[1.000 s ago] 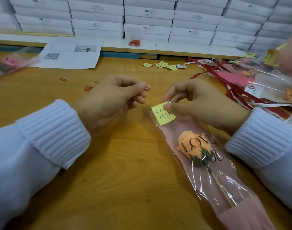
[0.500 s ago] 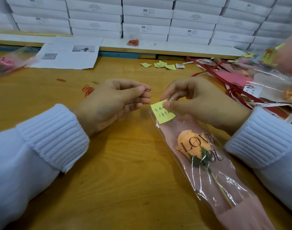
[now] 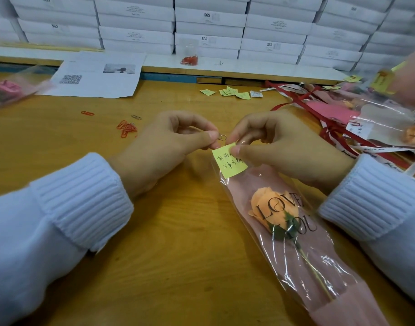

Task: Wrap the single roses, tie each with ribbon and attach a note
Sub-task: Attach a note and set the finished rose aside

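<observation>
Right, left hand (image 3: 173, 142) pinches a small paper clip (image 3: 222, 137) between thumb and forefinger, its tip right at the upper corner of the yellow note (image 3: 230, 164); whether it touches the paper is hard to say. Right hand (image 3: 279, 147) is curled over, thumb and forefinger gripping the note's top edge against the mouth of the clear sleeve (image 3: 303, 262). The sleeve lies flat on the tabletop (image 3: 154, 255), running from the hands toward the near right, with the orange rose (image 3: 270, 205) inside on pink paper. Over on the left, a cluster of red clips (image 3: 126, 129); farther back, spare notes (image 3: 232, 92), and to the right a tangle of ribbons (image 3: 329, 128) beside more wrapped flowers.
</observation>
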The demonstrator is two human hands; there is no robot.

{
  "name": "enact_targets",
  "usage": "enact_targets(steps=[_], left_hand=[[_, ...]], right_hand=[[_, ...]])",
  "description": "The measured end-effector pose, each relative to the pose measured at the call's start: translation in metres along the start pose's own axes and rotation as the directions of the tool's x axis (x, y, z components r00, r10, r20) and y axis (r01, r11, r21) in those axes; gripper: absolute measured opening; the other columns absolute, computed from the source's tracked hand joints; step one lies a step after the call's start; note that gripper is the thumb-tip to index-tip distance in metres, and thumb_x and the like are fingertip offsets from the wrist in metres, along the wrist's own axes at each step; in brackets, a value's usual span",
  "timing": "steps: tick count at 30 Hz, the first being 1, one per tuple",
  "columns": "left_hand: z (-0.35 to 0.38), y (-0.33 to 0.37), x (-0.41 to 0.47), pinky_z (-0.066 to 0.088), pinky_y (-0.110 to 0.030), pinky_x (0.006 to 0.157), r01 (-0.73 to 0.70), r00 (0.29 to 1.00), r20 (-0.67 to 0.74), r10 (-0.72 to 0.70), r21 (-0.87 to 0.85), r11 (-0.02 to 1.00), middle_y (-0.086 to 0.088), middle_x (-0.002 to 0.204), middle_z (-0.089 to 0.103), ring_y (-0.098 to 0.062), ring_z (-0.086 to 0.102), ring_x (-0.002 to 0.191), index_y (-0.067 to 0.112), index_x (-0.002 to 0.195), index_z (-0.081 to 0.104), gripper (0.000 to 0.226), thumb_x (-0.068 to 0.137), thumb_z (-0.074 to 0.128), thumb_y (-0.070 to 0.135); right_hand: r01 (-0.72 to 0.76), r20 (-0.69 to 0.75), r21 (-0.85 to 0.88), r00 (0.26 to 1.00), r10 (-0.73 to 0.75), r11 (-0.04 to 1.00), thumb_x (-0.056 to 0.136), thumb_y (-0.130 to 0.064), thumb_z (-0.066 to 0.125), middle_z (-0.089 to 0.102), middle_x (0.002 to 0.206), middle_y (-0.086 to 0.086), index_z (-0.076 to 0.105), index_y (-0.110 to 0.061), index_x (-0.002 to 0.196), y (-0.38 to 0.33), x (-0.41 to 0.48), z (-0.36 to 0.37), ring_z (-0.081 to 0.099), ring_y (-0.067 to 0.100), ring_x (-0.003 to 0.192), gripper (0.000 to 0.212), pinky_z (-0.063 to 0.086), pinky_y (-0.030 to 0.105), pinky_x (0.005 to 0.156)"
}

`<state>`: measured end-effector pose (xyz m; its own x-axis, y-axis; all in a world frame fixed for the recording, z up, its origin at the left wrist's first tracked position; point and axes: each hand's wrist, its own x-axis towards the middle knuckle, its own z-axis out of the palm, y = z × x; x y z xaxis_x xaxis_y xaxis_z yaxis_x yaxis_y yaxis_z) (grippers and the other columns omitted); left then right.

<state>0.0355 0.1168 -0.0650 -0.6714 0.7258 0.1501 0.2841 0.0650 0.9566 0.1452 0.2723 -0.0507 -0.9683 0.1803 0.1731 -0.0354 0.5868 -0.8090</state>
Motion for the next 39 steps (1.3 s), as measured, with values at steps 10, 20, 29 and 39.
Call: enact_targets(steps=[10,20,29,39], left_hand=[[-0.0005,-0.0039,0.0028,0.042,-0.005,0.050,0.005,1.000,0.022,-0.005,-0.026,1.000,0.014,0.073,0.072,0.011,0.062,0.067,0.020,0.081,0.073,0.007,0.081,0.068,0.015],[0.0024,-0.0006,-0.0022,0.048,-0.007,0.058,-0.058,0.997,0.061,0.056,0.045,0.997,0.008,0.075,0.074,0.000,0.069,0.076,0.021,0.087,0.067,0.006,0.082,0.068,0.018],[0.0030,-0.0008,-0.0029,0.047,-0.008,0.056,-0.090,0.995,0.051,0.088,0.027,0.996,0.011,0.075,0.074,0.000,0.069,0.078,0.025,0.080,0.071,0.006,0.082,0.067,0.021],[0.0030,0.0007,-0.0043,0.048,-0.007,0.057,-0.215,0.976,0.038,0.213,0.100,0.971,0.019,0.075,0.071,0.004,0.066,0.078,0.033,0.076,0.069,0.012,0.082,0.068,0.022]], right_hand=[[-0.004,-0.008,0.045,1.000,0.004,0.999,0.083,-0.007,0.068,0.072,0.070,-0.003,0.069,-0.012,0.089,-0.0002,-0.0011,-0.0001,0.068,0.004,0.069,0.008,0.049,0.013,0.061],[-0.026,0.015,0.068,1.000,0.025,0.997,0.081,-0.010,0.072,0.072,0.071,-0.002,0.064,-0.023,0.097,0.0031,0.0006,-0.0010,0.071,0.013,0.073,0.022,0.053,0.018,0.062],[-0.049,0.062,0.110,0.997,0.043,0.993,0.081,-0.008,0.071,0.071,0.070,0.000,0.065,-0.015,0.093,0.0035,0.0017,0.0002,0.071,0.012,0.071,0.016,0.050,0.016,0.057],[-0.072,0.097,0.131,0.993,0.060,0.989,0.082,-0.005,0.068,0.069,0.064,-0.002,0.064,-0.004,0.092,0.0035,0.0010,-0.0008,0.066,0.007,0.062,0.011,0.048,0.017,0.055]])
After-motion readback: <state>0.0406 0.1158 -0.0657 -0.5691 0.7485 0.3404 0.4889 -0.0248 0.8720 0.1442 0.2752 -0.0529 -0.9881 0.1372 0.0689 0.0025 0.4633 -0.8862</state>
